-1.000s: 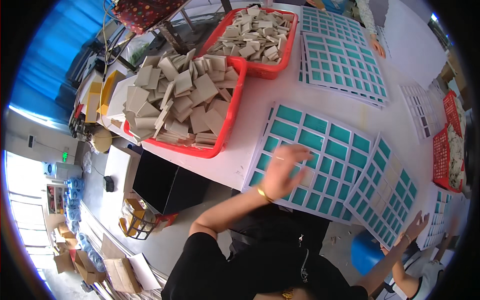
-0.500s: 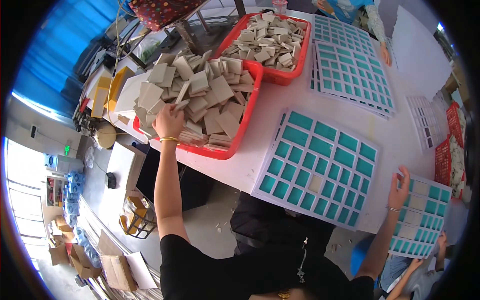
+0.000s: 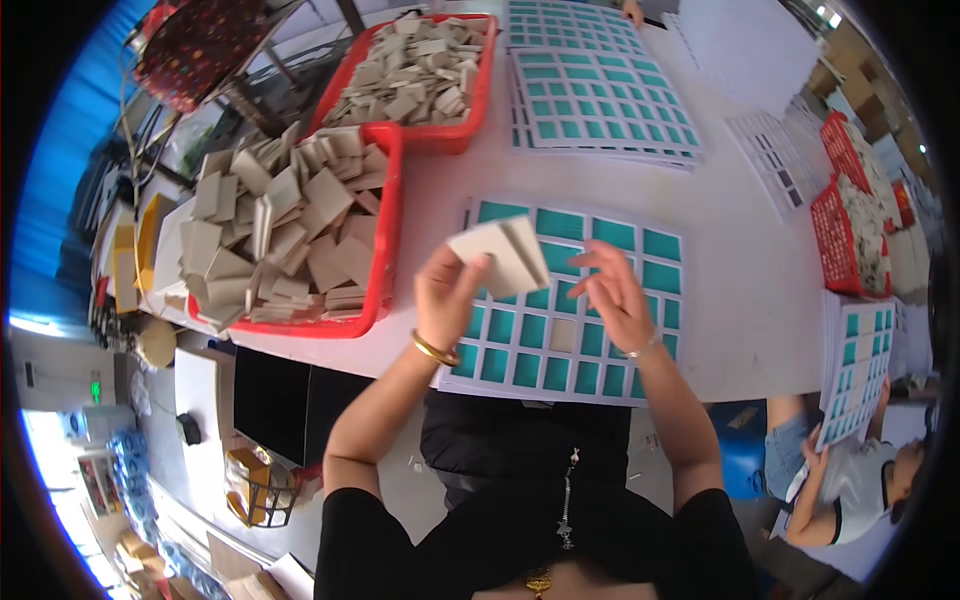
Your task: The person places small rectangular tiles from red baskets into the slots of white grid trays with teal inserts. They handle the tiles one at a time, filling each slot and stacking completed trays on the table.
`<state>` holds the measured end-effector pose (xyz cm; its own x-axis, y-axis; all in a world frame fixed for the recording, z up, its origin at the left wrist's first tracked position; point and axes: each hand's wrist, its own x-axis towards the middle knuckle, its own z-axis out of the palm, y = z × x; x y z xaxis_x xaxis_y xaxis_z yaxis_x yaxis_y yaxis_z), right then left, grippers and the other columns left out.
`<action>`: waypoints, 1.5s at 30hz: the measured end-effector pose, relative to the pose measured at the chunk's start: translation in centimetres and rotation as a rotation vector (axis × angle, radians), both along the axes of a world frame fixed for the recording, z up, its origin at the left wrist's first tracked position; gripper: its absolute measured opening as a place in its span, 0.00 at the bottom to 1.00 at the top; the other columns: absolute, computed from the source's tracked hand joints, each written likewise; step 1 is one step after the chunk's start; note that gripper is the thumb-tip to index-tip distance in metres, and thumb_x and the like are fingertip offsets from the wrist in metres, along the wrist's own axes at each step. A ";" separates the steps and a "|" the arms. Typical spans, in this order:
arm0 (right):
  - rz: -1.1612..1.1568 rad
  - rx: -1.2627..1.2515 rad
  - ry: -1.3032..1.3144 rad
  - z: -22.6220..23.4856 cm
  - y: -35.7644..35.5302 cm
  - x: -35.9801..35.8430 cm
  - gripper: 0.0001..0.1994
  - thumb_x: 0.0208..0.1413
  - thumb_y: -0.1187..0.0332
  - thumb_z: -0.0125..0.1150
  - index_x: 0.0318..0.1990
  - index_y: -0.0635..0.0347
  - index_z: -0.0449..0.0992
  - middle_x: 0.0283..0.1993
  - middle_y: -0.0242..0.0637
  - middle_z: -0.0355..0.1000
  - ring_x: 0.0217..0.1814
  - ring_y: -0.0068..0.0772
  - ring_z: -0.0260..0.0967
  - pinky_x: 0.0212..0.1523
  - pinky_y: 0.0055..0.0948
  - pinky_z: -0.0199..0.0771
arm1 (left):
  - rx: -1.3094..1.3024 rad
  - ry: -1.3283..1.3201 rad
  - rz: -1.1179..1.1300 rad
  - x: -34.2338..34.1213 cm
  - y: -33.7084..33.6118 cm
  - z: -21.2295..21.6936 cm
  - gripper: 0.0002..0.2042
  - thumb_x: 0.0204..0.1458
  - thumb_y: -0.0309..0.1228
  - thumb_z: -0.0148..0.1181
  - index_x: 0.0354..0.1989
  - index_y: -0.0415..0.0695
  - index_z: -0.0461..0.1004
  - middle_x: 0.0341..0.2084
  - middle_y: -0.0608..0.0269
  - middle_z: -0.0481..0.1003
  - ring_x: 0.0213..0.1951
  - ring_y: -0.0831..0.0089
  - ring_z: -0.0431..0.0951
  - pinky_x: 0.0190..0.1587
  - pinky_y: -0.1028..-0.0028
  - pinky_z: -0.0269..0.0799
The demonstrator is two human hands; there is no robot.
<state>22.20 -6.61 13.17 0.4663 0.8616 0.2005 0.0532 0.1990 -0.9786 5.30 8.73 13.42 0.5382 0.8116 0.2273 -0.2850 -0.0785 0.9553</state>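
My left hand [image 3: 445,300] is closed around a few square beige tiles [image 3: 500,252], thumb across their face, over the left part of a white grid board [image 3: 520,392]. Teal shows in the board's openings, and a beige piece [image 3: 563,335] fills one in a lower row. My right hand [image 3: 615,300] hovers at the board's right half, fingers apart and slightly bent, with nothing in it. To the left, a red basket [image 3: 393,220] is heaped with similar tiles.
Behind that basket stands another red basket [image 3: 488,65] of smaller tiles. Teal-and-white grid boards [image 3: 605,100] are stacked at the far side. Red crates [image 3: 838,240] stand at the right, near a seated person holding another board [image 3: 858,365]. A black monitor-like panel [image 3: 270,400] is at lower left.
My left hand has come out of the near basket with tiles and moved right over the board. The right hand has moved in from the board's right side. The view has shifted right.
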 end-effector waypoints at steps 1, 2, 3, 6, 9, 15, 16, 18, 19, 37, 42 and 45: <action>0.101 0.017 0.143 0.5 0.4 -0.2 0.13 0.62 0.70 0.51 0.53 0.63 0.68 0.43 0.38 0.72 0.36 0.23 0.71 0.34 0.21 0.72 | -0.082 -0.018 -0.076 1.3 -1.4 -0.6 0.10 0.56 0.25 0.58 0.44 0.35 0.72 0.37 0.63 0.76 0.40 0.78 0.74 0.44 0.77 0.70; 0.149 -0.069 0.159 -0.1 0.4 0.2 0.13 0.63 0.69 0.50 0.51 0.64 0.68 0.41 0.37 0.72 0.32 0.21 0.70 0.31 0.20 0.71 | -0.098 -0.012 -0.123 2.3 -2.3 -1.2 0.10 0.56 0.25 0.59 0.44 0.35 0.72 0.37 0.62 0.76 0.40 0.77 0.74 0.45 0.77 0.70; 0.200 -0.156 0.178 -0.8 0.4 0.5 0.12 0.64 0.68 0.49 0.50 0.65 0.69 0.39 0.36 0.72 0.29 0.20 0.70 0.28 0.18 0.70 | -0.113 -0.003 -0.165 3.1 -2.8 -1.9 0.10 0.56 0.26 0.59 0.44 0.34 0.71 0.37 0.62 0.76 0.41 0.77 0.75 0.45 0.76 0.70; 0.070 -0.190 0.134 -1.6 0.1 1.4 0.12 0.64 0.65 0.49 0.47 0.65 0.70 0.32 0.31 0.71 0.24 0.16 0.68 0.20 0.15 0.64 | -0.144 -0.049 -0.126 5.0 -3.0 -3.3 0.08 0.56 0.25 0.58 0.40 0.38 0.68 0.34 0.62 0.76 0.36 0.79 0.74 0.38 0.79 0.70; -0.152 -0.183 0.113 -2.3 0.2 2.3 0.12 0.64 0.65 0.48 0.46 0.65 0.71 0.28 0.30 0.71 0.20 0.15 0.65 0.15 0.13 0.59 | -0.118 0.007 -0.104 5.9 -1.9 -4.5 0.07 0.57 0.26 0.58 0.38 0.40 0.67 0.31 0.65 0.75 0.31 0.82 0.74 0.30 0.83 0.68; -0.410 -0.142 0.109 -4.5 -0.7 7.5 0.11 0.63 0.64 0.51 0.43 0.62 0.72 0.27 0.27 0.70 0.19 0.14 0.64 0.15 0.14 0.56 | 0.509 0.467 -0.044 7.6 3.0 -5.2 0.09 0.52 0.22 0.56 0.41 0.44 0.76 0.30 0.61 0.76 0.31 0.70 0.75 0.35 0.74 0.71; -0.417 -0.161 0.111 -4.7 -0.8 7.9 0.11 0.63 0.63 0.51 0.43 0.62 0.72 0.26 0.26 0.70 0.19 0.13 0.64 0.15 0.14 0.55 | 0.653 0.378 -0.117 8.5 3.8 -5.6 0.09 0.50 0.25 0.57 0.39 0.48 0.79 0.30 0.58 0.75 0.33 0.62 0.74 0.37 0.68 0.70; -0.425 -0.159 0.142 -4.9 -0.8 8.2 0.12 0.63 0.63 0.51 0.43 0.62 0.72 0.26 0.26 0.70 0.19 0.13 0.63 0.16 0.14 0.55 | 0.850 0.508 -0.289 10.0 4.3 -6.1 0.08 0.50 0.27 0.57 0.38 0.48 0.79 0.30 0.60 0.76 0.34 0.61 0.73 0.39 0.65 0.70; -0.429 -0.158 0.158 -5.0 -0.8 8.4 0.12 0.63 0.62 0.51 0.42 0.62 0.72 0.25 0.26 0.70 0.19 0.13 0.63 0.16 0.14 0.55 | 0.949 0.571 -0.376 10.8 4.4 -6.5 0.08 0.50 0.28 0.57 0.38 0.47 0.79 0.30 0.60 0.76 0.34 0.60 0.73 0.40 0.64 0.70; -0.326 -0.275 -0.078 -8.5 3.3 12.1 0.13 0.56 0.72 0.56 0.49 0.59 0.67 0.35 0.36 0.74 0.23 0.20 0.66 0.25 0.22 0.69 | 0.870 0.933 -0.015 9.0 2.4 -10.0 0.10 0.48 0.23 0.54 0.39 0.48 0.74 0.39 0.61 0.74 0.45 0.59 0.72 0.49 0.61 0.63; -0.246 -0.386 -0.321 -10.4 6.9 12.8 0.10 0.52 0.71 0.60 0.42 0.58 0.73 0.31 0.36 0.73 0.25 0.24 0.66 0.29 0.26 0.69 | 1.121 0.795 -0.122 7.2 1.5 -10.9 0.13 0.43 0.21 0.52 0.39 0.47 0.75 0.37 0.63 0.76 0.48 0.61 0.71 0.52 0.61 0.62; -0.143 -0.447 -0.388 -10.6 8.5 12.7 0.08 0.50 0.71 0.60 0.39 0.58 0.74 0.28 0.37 0.72 0.26 0.29 0.67 0.32 0.28 0.70 | 1.246 0.870 -0.153 7.0 1.3 -10.7 0.13 0.44 0.21 0.53 0.38 0.48 0.76 0.39 0.65 0.75 0.48 0.63 0.71 0.52 0.60 0.61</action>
<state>34.86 1.87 2.60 0.5490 0.8357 0.0126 0.4189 -0.2621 -0.8694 12.28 10.01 2.71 0.9195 0.2746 0.2812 0.2321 -0.9568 0.1754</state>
